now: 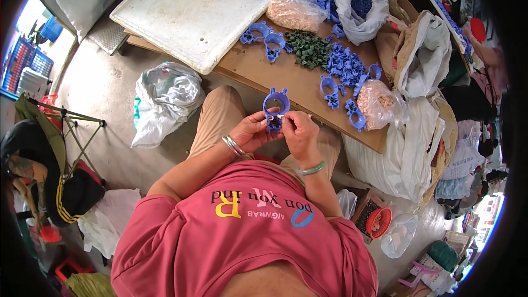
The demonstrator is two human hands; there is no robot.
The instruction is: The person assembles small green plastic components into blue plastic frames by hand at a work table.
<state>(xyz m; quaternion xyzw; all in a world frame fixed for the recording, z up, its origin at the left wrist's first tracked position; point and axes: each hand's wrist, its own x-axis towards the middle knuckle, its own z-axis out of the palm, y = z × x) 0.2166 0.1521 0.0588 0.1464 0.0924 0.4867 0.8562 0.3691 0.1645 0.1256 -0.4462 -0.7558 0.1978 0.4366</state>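
Holding blue ring (pixel 285 99) in left grip (pixel 252 130) by bench's (pixel 306 85) near edge, pinching pale bit (pixel 279 116) with right grip (pixel 301 130); likely light, stiff; grasp by rim (pixel 267 99).

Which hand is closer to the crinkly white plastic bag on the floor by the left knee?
Left. The left hand holds the blue plastic ring-shaped part, right of the bag; the right hand is farther right.
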